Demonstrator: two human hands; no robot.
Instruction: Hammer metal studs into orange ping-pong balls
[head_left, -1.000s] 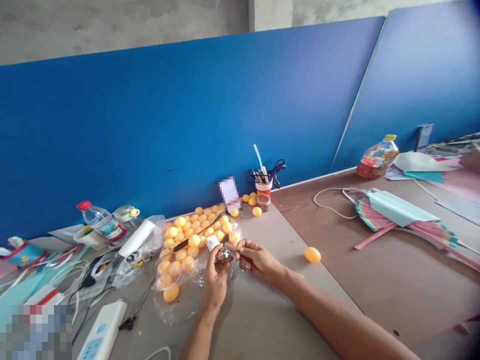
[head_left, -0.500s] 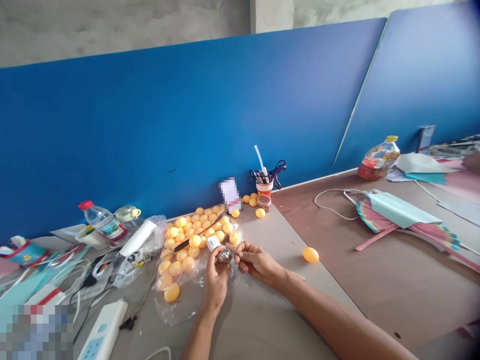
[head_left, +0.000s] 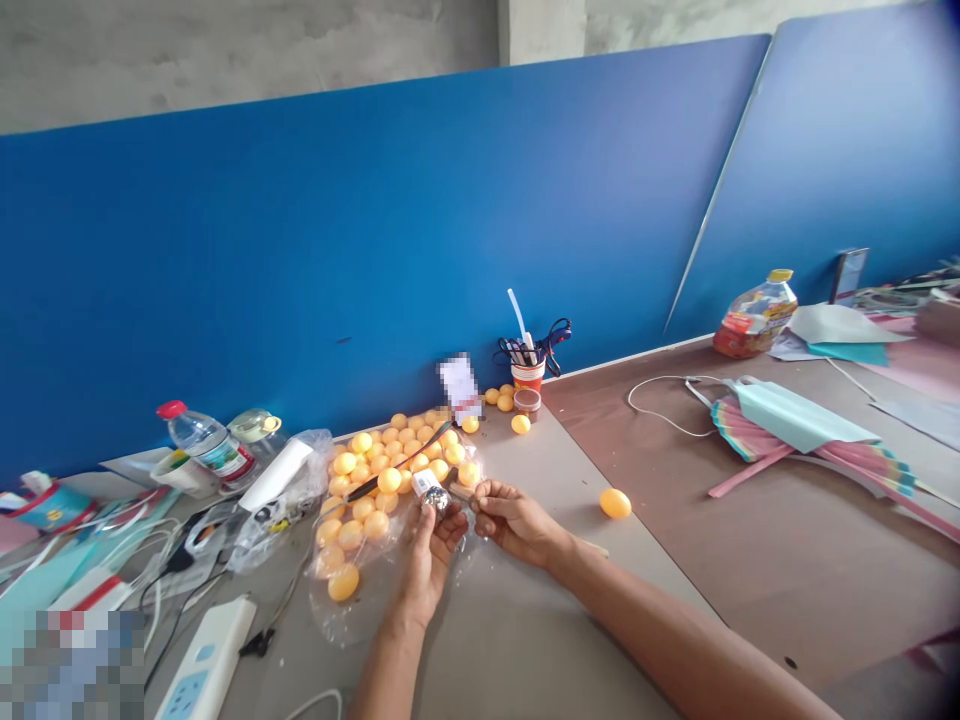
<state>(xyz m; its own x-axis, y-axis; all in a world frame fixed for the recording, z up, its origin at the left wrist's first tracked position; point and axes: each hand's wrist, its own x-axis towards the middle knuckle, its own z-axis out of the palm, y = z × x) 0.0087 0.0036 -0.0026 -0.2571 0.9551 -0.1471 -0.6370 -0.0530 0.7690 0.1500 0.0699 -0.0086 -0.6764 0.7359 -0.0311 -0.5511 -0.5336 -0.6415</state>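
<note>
The left hand (head_left: 429, 555) is closed at the fingertips on a small shiny silver object (head_left: 437, 497), which is held just above the worktop (head_left: 525, 640), at the near edge of a clear plastic bag (head_left: 352, 610). The right hand (head_left: 514, 522) is drawn up close beside it, thumb and forefinger pinched narrow. Whether something thin is gripped between them cannot be told.

A heap of orange table-tennis balls (head_left: 379, 480) lies in the opened bag, just behind the left hand. One loose ball (head_left: 615, 503) rests apart on the worktop to the right.

The silver object is gripped only by the fingertips. It is judged that it could slip out under a sideways pull from the right hand and be lost among the balls. The heap is barely contained by the slack bag. If it were nudged by a knuckle or wrist, balls could be sent rolling across the worktop.
</note>
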